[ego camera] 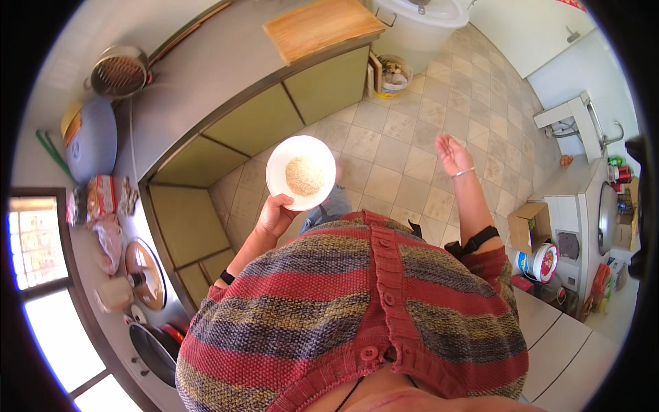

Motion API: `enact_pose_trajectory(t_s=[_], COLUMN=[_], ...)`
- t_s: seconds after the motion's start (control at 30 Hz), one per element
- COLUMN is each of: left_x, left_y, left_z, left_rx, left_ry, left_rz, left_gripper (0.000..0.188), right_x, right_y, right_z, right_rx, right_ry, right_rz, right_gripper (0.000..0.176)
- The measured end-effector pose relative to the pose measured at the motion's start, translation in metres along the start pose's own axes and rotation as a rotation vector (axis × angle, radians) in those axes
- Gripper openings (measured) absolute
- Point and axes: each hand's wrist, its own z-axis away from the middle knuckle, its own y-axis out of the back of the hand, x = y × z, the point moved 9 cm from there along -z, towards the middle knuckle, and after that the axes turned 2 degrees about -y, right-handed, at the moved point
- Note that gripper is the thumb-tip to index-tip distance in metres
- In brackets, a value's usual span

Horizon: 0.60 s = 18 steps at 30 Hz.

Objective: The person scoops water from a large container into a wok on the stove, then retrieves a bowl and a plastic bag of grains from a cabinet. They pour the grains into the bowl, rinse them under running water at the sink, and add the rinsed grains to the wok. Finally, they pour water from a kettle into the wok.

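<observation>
My left hand (pixel 276 216) grips the rim of a white bowl (pixel 278 165), its thumb over the inner edge. A small heap of what looks like uncooked rice (pixel 305 176) lies at the bottom of the bowl. Out to the right, my right hand (pixel 454 156) is raised over the tiled floor, holding nothing. Its fingers are straight and held close to one another, with the palm partly showing. Both hands are well apart, and the bowl hangs in the air in front of my striped knitted cardigan (pixel 329 288).
A grey counter (pixel 221 67) with green cabinet doors (pixel 247 123) curves along the left. It bears a steel pot (pixel 120 72), a wooden board (pixel 324 26), a glass lid (pixel 145 273) and a frying pan (pixel 154 350). A bucket (pixel 394 77) stands on the floor. A cardboard box (pixel 527 226) sits right.
</observation>
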Motion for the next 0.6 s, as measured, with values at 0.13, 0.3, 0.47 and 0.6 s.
enact_pose_trajectory(t_s=[0.13, 0.3, 0.47, 0.6], left_x=[0.027, 0.076, 0.132, 0.156], left_y=[-0.031, -0.071, -0.11, -0.141], left_z=[-0.098, -0.221, -0.327, -0.396], left_rx=[-0.032, -0.048, -0.039, 0.015], left_ry=[-0.007, -0.017, 0.038, 0.08], left_rz=[-0.015, -0.032, -0.064, -0.209], left_gripper=[0.065, 0.066, 0.064, 0.064], right_x=[-0.074, -0.142, -0.183, -0.203], right_y=[-0.081, -0.179, -0.251, -0.26], right_z=[-0.092, -0.223, -0.346, -0.401], right_rx=[-0.065, -0.047, -0.116, -0.002], right_ry=[0.142, 0.245, 0.155, 0.055], right_rz=[0.137, 0.31, 0.232, 0.324], right_gripper=[0.029, 0.032, 0.04, 0.053])
